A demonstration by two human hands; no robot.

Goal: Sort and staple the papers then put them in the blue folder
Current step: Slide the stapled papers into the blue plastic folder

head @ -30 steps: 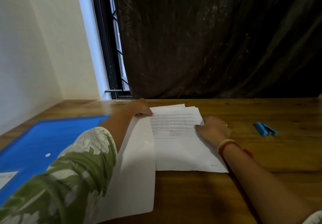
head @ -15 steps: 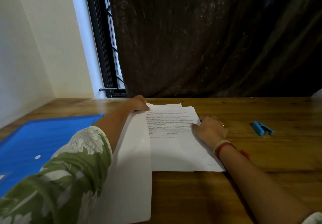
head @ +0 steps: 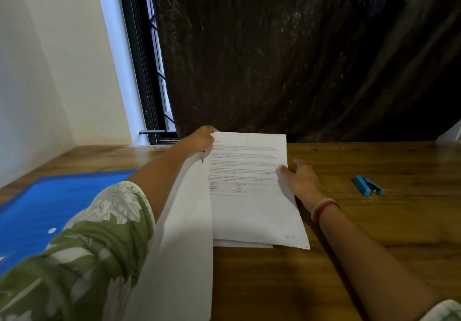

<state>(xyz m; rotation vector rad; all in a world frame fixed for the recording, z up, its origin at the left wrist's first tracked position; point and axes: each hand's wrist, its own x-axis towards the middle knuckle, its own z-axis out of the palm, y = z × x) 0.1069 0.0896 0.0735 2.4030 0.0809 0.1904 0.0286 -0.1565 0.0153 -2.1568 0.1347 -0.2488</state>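
Your left hand [head: 199,139] pinches the printed white paper stack [head: 252,191] at its top-left corner; your right hand [head: 300,181] grips its right edge. Small blue stapler [head: 368,185] lies apart on the wooden table [head: 374,220].

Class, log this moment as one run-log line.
step: sorting | left hand: grips papers top corner | right hand: holds right edge | stapler: untouched | folder: lies left

Matt white papers [head: 252,203] lie on a glossy wooden table [head: 374,220], beside a smooth plastic folder [head: 57,196].
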